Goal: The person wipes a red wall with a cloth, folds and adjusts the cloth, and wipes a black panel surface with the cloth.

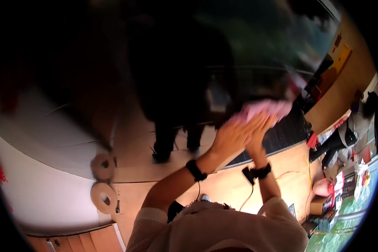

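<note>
A crumpled pink cloth is against a large dark glossy panel that mirrors the room. My left hand holds the cloth, its fingers stretched together over it. Close beside it and partly overlapped, my right hand has its fingers on the same cloth. The fingertips and the cloth are slightly blurred. Each wrist wears a black band with a cable, the left band and the right band. What lies under the cloth is hidden.
At left stand a roll-shaped cardboard ring and its reflection, near a white curved surface. Wooden panels are at lower left. Along the right are a person in dark trousers, boxes, bags and a yellow cable on the pale floor.
</note>
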